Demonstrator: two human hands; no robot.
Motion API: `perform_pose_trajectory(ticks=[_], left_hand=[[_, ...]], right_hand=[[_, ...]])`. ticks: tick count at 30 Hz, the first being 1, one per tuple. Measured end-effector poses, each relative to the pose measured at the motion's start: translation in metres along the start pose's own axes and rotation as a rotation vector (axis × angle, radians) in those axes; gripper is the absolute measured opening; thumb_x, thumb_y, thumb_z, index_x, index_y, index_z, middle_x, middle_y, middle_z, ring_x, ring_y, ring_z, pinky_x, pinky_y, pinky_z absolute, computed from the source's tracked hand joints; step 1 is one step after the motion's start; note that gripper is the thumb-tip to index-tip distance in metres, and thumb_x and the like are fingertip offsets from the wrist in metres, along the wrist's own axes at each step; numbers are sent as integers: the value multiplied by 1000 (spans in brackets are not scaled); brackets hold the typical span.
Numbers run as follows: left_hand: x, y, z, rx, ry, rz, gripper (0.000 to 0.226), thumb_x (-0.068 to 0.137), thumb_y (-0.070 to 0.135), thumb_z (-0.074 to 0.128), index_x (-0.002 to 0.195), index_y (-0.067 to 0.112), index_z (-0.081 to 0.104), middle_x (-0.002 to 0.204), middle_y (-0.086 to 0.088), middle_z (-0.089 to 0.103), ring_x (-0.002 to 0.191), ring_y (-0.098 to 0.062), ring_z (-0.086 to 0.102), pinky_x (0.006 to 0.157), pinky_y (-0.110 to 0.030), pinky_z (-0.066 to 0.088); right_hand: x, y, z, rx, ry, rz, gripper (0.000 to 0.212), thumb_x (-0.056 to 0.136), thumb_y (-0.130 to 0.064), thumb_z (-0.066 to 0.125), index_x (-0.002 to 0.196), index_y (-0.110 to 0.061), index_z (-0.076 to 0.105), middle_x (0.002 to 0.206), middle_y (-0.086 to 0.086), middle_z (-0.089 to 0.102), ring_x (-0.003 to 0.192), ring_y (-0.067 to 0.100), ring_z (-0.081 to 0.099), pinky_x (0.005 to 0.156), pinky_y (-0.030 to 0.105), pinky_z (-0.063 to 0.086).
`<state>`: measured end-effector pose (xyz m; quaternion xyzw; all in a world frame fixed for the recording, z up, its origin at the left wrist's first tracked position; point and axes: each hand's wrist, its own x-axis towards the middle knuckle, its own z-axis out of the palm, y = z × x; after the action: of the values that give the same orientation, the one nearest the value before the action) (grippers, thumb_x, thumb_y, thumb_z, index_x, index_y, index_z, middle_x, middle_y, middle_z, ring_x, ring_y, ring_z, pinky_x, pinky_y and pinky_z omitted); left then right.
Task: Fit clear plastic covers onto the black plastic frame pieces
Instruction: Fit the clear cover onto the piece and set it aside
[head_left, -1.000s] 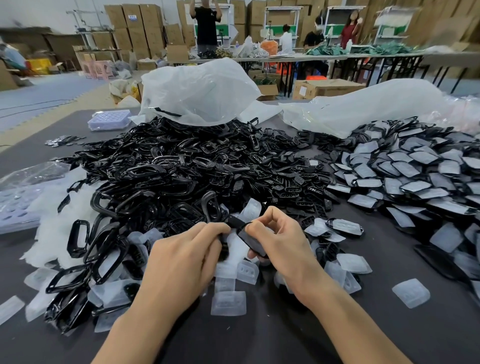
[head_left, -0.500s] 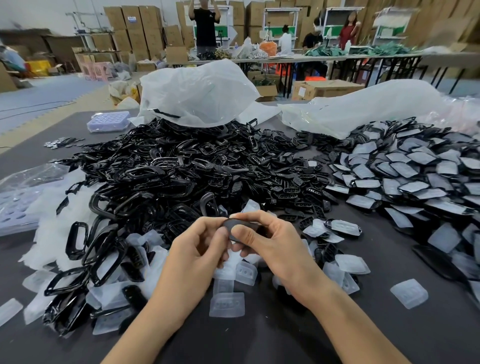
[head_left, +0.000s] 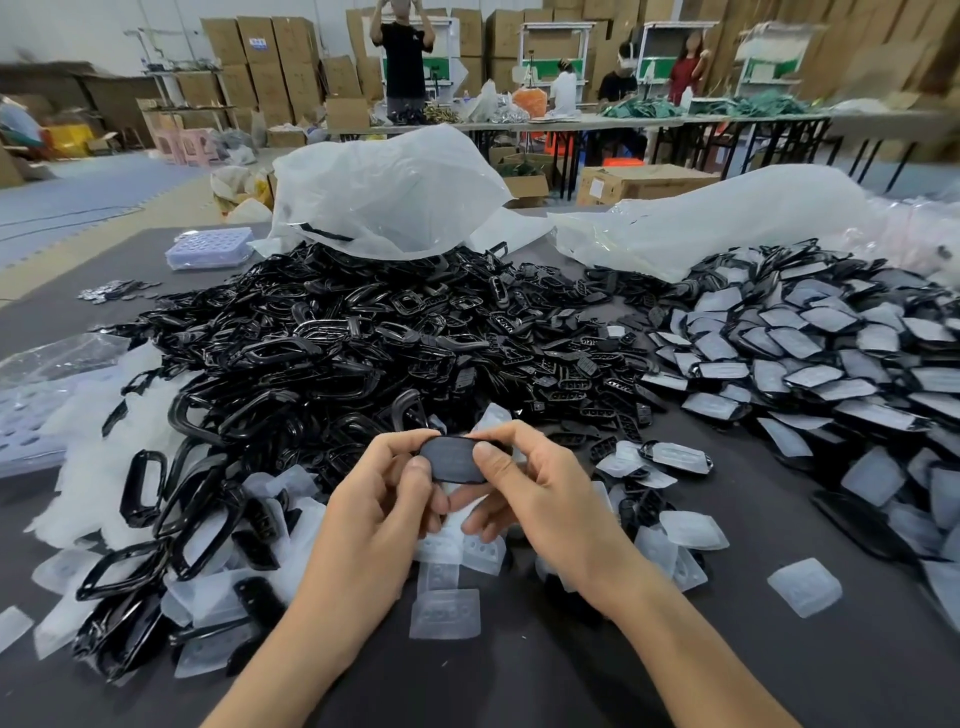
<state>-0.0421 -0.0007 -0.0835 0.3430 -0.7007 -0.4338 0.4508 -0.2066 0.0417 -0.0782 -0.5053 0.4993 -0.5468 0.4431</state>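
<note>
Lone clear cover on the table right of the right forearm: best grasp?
Come straight down and pinch the clear cover across its two opposite side edges. It lies flat on the table with nothing touching it, so the edges look free.

No text here is legible to you. Stacked cartons (head_left: 291, 57) at the back carry blue labels (head_left: 257, 41), too small to make out. The lone carton (head_left: 654, 179) at mid-right bears a pale sticker (head_left: 597, 185), blurred. The standing person's black shirt (head_left: 402, 62) shows a small white mark (head_left: 416, 37), unreadable.
</note>
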Motion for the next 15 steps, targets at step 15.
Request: perform_pose_trajectory(ticks=[15], left_hand=[[-17,-3,13,449,-165,160,49,94,17,60,113,60,42,79,18,65,66,-2,59,65,-17,49]], right_hand=[[24,-60,-201,182,1121,-158,50,108,-27,39,153,-19,20,112,22,69,55,11,70,53,22,56]])
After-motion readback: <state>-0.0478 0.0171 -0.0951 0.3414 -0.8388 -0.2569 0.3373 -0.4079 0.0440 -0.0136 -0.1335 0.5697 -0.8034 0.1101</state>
